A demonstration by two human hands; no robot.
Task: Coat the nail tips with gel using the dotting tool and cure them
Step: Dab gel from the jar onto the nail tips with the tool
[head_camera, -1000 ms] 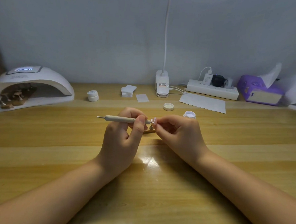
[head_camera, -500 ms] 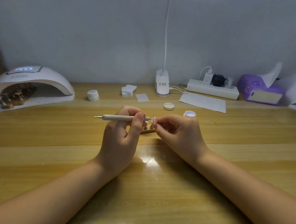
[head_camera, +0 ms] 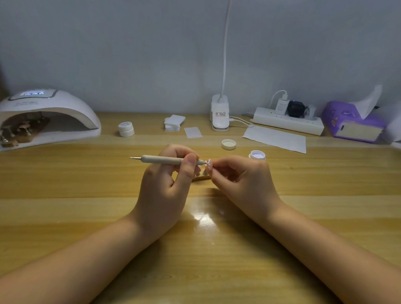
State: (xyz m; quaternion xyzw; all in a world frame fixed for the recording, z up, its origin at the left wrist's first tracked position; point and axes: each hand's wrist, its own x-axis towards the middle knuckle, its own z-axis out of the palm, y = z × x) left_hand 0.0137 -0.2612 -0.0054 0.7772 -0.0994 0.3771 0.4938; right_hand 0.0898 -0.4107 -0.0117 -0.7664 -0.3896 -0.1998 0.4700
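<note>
My left hand [head_camera: 167, 185] grips a beige dotting tool [head_camera: 162, 159] held level, its right tip against a small pale nail tip [head_camera: 209, 164]. My right hand [head_camera: 242, 182] pinches that nail tip by its stand. Between my hands a wooden holder [head_camera: 201, 177] with metal pegs lies on the table, mostly hidden. An open gel jar [head_camera: 257, 154] stands just behind my right hand, its lid [head_camera: 228, 144] to the left of it. The white curing lamp [head_camera: 41, 118] sits at the far left with a holder of nail tips [head_camera: 19, 130] inside.
A shut white jar [head_camera: 126, 129], a stack of wipes [head_camera: 173, 122], a loose wipe [head_camera: 193, 132] and a paper sheet [head_camera: 275, 139] lie at the back of the wooden table [head_camera: 76, 192]. A clip lamp [head_camera: 220, 115], power strip [head_camera: 289, 121] and purple tissue box [head_camera: 352, 123] line the wall.
The dotting tool has slid slightly left in my left hand and back toward the nail tip. Both hands stay almost in place.
</note>
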